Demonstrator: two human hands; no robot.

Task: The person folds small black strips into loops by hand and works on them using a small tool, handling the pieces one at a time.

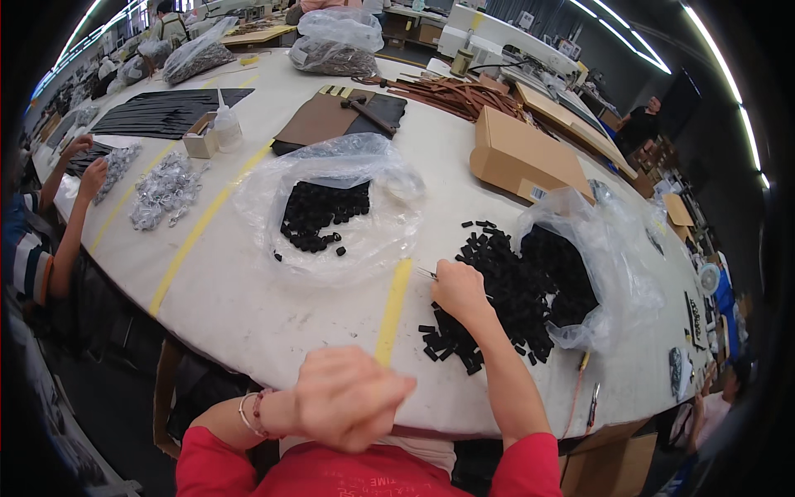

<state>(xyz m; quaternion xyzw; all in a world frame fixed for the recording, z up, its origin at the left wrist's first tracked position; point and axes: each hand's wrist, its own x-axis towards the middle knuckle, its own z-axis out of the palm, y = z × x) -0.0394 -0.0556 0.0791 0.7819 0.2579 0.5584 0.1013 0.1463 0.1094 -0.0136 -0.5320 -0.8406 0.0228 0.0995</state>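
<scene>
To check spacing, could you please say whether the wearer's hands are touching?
Apart: the head view shows tabletop between the left hand and the right hand.

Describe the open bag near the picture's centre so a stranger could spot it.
On the white table, look beyond the left hand. A clear bag lies open around black pieces, without the spilled heap of the bag to its right.

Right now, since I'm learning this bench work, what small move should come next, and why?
Perhaps bring the left hand toward the right hand: the right seems to grip a thin metal tool beside the loose black pieces, while the left, blurred, is apart from both tool and pile.
</scene>
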